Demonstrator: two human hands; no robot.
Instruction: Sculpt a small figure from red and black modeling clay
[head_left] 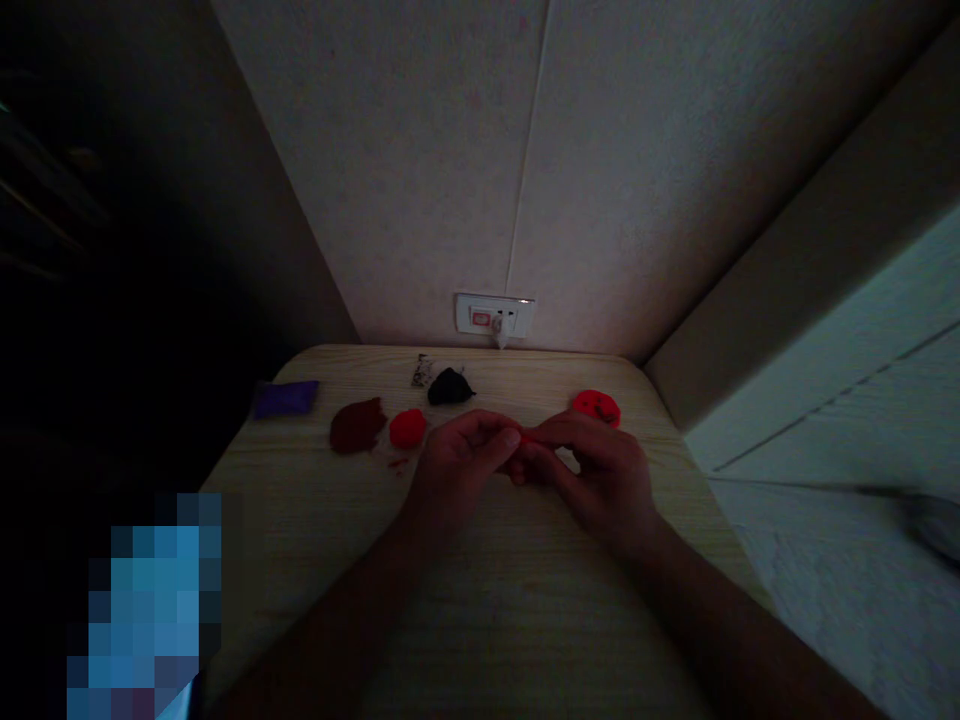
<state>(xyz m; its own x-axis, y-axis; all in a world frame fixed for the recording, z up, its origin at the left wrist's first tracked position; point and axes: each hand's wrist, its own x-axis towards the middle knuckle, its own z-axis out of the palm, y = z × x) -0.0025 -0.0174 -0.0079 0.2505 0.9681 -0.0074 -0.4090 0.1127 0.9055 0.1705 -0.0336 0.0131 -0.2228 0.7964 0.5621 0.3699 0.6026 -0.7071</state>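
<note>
Above the wooden table, my left hand point(469, 458) and my right hand point(600, 470) meet fingertip to fingertip. Between them they pinch a small piece of bright red modelling clay point(526, 438), mostly hidden by the fingers. Left of my left hand lies a round red clay lump point(407, 429), beside a flattened dark red clay piece point(355, 427) with a ragged edge. A black clay lump point(450, 387) sits just behind. Beyond my right hand, partly covered by it, is a flat red clay disc point(598, 405) with dark marks like a face.
A purple block point(286, 399) lies at the table's point(480, 600) left edge. Dark smudges mark the tabletop near the black lump. The wall behind carries a socket point(495, 316) with a plug in it. A pale panel stands to the right, and a pixelated bluish patch covers the lower left.
</note>
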